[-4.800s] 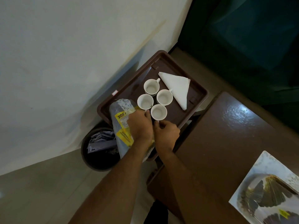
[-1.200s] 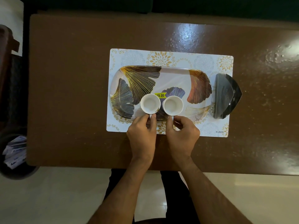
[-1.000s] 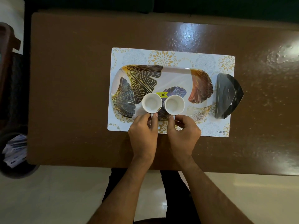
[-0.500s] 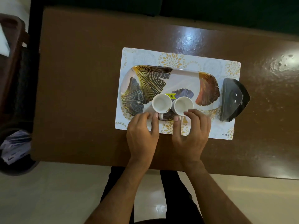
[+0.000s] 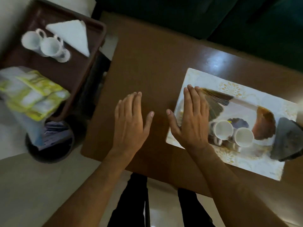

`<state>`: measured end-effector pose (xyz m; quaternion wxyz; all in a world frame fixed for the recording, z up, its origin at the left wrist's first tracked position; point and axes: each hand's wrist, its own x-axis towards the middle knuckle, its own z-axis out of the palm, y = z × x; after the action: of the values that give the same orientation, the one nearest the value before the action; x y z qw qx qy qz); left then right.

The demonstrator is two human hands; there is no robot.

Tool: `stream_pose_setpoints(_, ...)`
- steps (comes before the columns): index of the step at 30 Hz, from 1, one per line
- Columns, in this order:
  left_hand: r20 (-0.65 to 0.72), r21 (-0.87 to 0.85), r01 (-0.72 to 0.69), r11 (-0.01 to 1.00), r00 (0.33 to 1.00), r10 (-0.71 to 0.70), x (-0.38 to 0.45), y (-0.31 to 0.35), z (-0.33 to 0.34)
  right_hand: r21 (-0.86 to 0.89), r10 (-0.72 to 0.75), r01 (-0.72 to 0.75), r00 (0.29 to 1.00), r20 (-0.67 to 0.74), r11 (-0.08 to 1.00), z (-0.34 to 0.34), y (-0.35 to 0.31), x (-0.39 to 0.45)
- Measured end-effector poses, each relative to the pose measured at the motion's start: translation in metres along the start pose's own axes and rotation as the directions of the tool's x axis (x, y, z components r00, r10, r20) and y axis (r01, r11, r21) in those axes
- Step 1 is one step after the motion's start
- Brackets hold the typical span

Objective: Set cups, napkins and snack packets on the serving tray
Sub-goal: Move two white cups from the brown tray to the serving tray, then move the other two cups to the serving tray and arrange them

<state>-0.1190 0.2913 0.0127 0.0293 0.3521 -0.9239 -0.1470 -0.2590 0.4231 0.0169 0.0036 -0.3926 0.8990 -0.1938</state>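
Note:
Two white cups (image 5: 223, 130) (image 5: 243, 137) stand side by side on the leaf-patterned serving tray (image 5: 246, 105), which lies on a white placemat (image 5: 205, 76) at the right. My left hand (image 5: 131, 122) hovers flat and empty over the brown table (image 5: 147, 63). My right hand (image 5: 192, 118) is flat and empty over the serving tray's left end. On the dark brown tray (image 5: 77, 69) at upper left are two more white cups (image 5: 32, 40) (image 5: 51, 47), a folded white napkin (image 5: 72, 35) and yellow snack packets (image 5: 32, 94).
A dark napkin holder (image 5: 288, 141) stands at the right end of the placemat. A round dark bin (image 5: 49, 141) holding paper sits on the floor below the brown tray. My legs show under the table's near edge. The view is motion-blurred.
Both hands have let go of the two cups on the serving tray and moved left with fingers spread. The view has swung left, bringing the brown tray into sight.

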Motion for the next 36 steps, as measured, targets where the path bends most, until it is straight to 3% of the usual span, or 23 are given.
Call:
stream_pose_setpoints(7, -0.082, 0.098, 0.078, 0.992, 0.994, -0.070, 0.040, -0.123, -0.047, -0.039, -0.109, 0.120, 0.972, 0.208, 0.992, 0.052, -0.094, 0.075)
stream_pose_setpoints(13, -0.149, 0.136, 0.147, 0.980, 0.981, -0.126, 0.096, -0.231, -0.070, -0.007, -0.234, 0.244, 0.935, 0.267, 0.970, 0.112, -0.189, 0.150)
stream_pose_setpoints(24, -0.152, 0.126, 0.110, 0.986, 0.984, -0.090, 0.153, -0.280, -0.077, 0.040, -0.368, 0.374, 0.883, 0.291, 0.927, 0.162, -0.248, 0.196)
stream_pose_setpoints(30, -0.126, 0.067, 0.101, 0.993, 0.988, -0.092, 0.186, -0.301, -0.079, 0.201, -0.453, 0.410, 0.845, 0.284, 0.890, 0.187, -0.271, 0.221)
stream_pose_setpoints(36, -0.098, -0.007, 0.094, 0.996, 0.991, -0.094, 0.201, -0.318, -0.081, 0.171, -0.545, 0.517, 0.793, 0.273, 0.839, 0.198, -0.275, 0.240)
